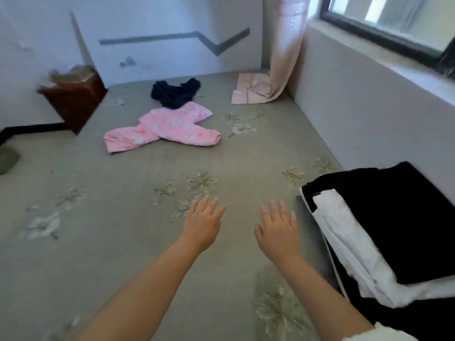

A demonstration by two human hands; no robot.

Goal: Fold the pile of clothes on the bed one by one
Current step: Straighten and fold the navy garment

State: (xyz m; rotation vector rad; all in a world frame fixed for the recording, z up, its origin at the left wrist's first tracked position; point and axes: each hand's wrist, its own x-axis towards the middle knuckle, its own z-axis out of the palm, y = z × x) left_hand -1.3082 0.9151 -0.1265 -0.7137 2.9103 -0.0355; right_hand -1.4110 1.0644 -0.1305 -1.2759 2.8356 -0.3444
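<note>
Two garments (162, 130) lie mid-bed (123, 217), one touching behind the other (175, 93); folded piece (248, 91) far right corner; folded stack (384, 230) near right; hands (202, 223) in front.

Broad stretch of grey-green, flower-printed bedsheet (118, 217) lies bare between the two outstretched hands and the far garments, giving open passage forward. Left hand (200, 223) and right hand (279, 230) hover with fingers spread, holding nothing, a gap of sheet between them. Right flank: stacked black-and-white folded clothing (384, 232) just beside the right hand, backed by a pale low wall (369, 114). Ahead: pink spotted fleece garment (165, 129), touching a crumpled navy garment (174, 93) behind it. Far right corner: folded pale-pink cloth (248, 91) under a hanging pink curtain (288, 50). Far left: dark brown wooden cabinet (73, 99) beside the bed.
</note>
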